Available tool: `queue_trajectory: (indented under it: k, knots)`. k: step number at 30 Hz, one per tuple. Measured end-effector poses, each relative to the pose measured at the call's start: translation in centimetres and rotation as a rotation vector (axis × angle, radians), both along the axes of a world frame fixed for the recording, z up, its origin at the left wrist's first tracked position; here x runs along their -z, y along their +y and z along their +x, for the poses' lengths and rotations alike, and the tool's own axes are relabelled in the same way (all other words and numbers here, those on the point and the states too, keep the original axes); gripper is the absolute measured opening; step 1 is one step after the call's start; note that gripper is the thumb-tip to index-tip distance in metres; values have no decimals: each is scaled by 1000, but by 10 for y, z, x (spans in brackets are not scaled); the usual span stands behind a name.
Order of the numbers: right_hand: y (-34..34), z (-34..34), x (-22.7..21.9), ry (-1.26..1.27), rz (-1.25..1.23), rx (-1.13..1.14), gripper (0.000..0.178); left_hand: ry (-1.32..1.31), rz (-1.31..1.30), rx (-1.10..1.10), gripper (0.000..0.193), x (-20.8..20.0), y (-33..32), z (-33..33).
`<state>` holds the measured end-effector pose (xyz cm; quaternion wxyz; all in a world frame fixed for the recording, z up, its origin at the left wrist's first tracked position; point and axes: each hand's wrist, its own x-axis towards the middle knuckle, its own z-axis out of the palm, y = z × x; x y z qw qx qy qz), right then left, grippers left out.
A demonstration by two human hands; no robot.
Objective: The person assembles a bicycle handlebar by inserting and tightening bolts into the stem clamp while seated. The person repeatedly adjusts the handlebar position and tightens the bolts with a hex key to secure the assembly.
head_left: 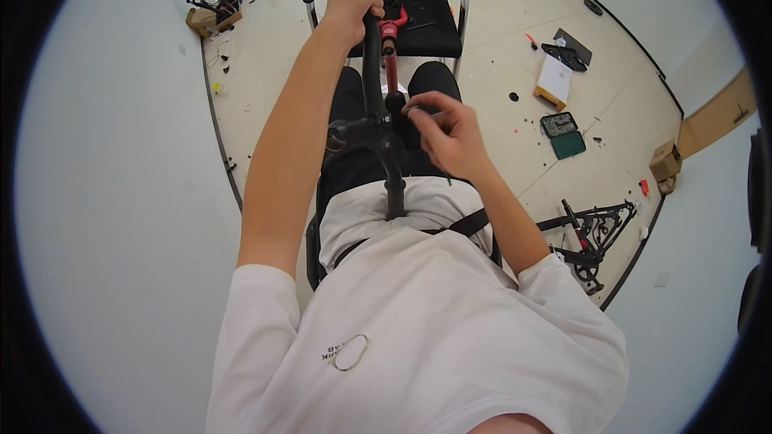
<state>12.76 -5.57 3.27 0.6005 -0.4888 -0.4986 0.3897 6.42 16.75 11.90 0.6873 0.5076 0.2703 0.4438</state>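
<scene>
A black bicycle handlebar [372, 72] runs lengthwise over my lap, its near end against my white shirt. My left hand [352, 6] is wrapped round its far end, index finger stretched along it. At the bar's middle, a black stem [346, 137] with a clamp joins it and points left. Just right of that clamp, my right hand [452, 133] is closed in a pinch. Between its fingers is a thin dark rod [448, 179], perhaps a hex key, mostly hidden by the palm. A red tubular bicycle part [391, 32] stands beyond, partly behind the handlebar.
A black chair [426, 28] with small parts on its seat faces me. On the floor to the right lie an open green case [567, 145], a white box [554, 80] and a black bike frame [591, 233]. A cardboard box [201, 20] with bike parts sits far left.
</scene>
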Motion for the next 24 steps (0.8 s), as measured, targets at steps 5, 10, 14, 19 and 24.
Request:
queue_trajectory:
  k: [5, 10, 14, 19, 24]
  knots:
    - [-6, 2, 16, -187, 52, 50, 14, 1, -16, -32, 18, 0, -1, -1]
    - [-13, -22, 28, -392, 176, 84, 11, -12, -22, -33, 18, 2, 8, -4]
    - [-10, -28, 31, -395, 223, 143, 14, 3, -30, -65, 18, 4, 13, -5]
    - [-6, -26, 33, -382, 156, 137, 17, -1, -35, -70, 18, 7, 17, -7]
    - [-6, -32, 35, -392, 216, 187, 17, 13, -28, -85, 18, 5, 14, -4]
